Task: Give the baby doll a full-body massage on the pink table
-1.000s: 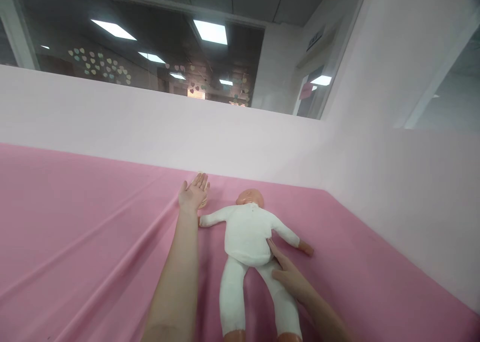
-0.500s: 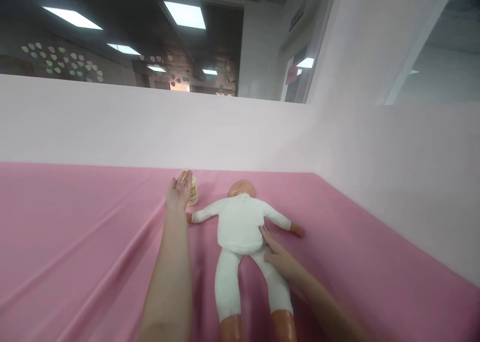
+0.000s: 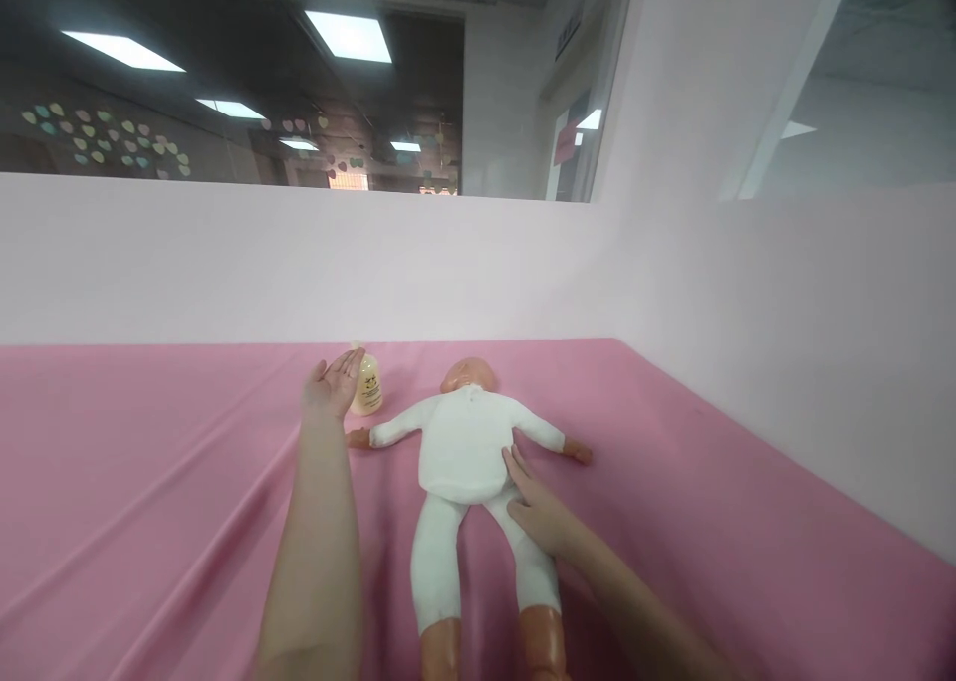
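Observation:
A baby doll in white clothes lies with its arms spread and its legs toward me. My right hand rests on the doll's hip and thigh at the right, fingers stretched out, holding nothing. Beyond the doll's left-side arm stands a pale yellow pump bottle with a printed label. My left hand is beside that bottle, palm up and fingers extended, with the fingertips in front of the bottle's top. Whether the fingers touch the bottle I cannot tell. The left palm shows nothing in it.
A pink cloth with long folds at the left covers the surface under the doll. A white wall rises behind it, with a window above. Another white wall borders the right side.
The view has shifted, so the doll and bottle sit slightly further left in the picture. My left hand has moved a little off the bottle, and more of its label shows. My right hand stays on the doll.

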A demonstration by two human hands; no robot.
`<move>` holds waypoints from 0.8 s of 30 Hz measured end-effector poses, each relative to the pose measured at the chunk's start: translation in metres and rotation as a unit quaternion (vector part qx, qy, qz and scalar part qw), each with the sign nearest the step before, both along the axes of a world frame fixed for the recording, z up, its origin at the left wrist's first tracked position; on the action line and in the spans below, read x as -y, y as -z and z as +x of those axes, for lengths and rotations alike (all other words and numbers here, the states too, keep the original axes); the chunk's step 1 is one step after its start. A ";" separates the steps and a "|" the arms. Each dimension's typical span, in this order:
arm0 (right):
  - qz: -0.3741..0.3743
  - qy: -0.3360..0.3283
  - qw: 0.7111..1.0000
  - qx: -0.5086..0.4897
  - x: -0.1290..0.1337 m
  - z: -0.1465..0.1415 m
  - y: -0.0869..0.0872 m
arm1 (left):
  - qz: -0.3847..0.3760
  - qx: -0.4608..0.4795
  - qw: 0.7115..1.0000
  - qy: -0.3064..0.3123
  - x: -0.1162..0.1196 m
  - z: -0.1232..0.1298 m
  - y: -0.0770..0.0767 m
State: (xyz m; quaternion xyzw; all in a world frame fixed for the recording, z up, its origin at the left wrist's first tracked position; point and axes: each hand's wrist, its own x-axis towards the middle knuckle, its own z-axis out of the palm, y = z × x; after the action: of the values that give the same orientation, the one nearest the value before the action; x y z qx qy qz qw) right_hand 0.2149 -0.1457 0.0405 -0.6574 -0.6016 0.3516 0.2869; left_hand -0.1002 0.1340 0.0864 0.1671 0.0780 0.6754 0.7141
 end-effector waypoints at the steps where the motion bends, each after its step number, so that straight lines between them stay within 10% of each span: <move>1: -0.003 -0.003 1.000 0.001 0.001 0.000 -0.001 | 0.000 -0.005 1.000 -0.003 0.001 0.001 -0.001; 24: 0.002 -0.028 0.999 0.029 -0.001 0.001 0.005 | -0.006 -0.001 1.000 -0.002 0.000 0.003 -0.002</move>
State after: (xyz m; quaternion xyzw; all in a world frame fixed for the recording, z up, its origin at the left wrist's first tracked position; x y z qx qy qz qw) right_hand 0.2162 -0.1444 0.0351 -0.6495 -0.6285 0.3396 0.2605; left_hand -0.0974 0.1345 0.0882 0.1633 0.0831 0.6760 0.7137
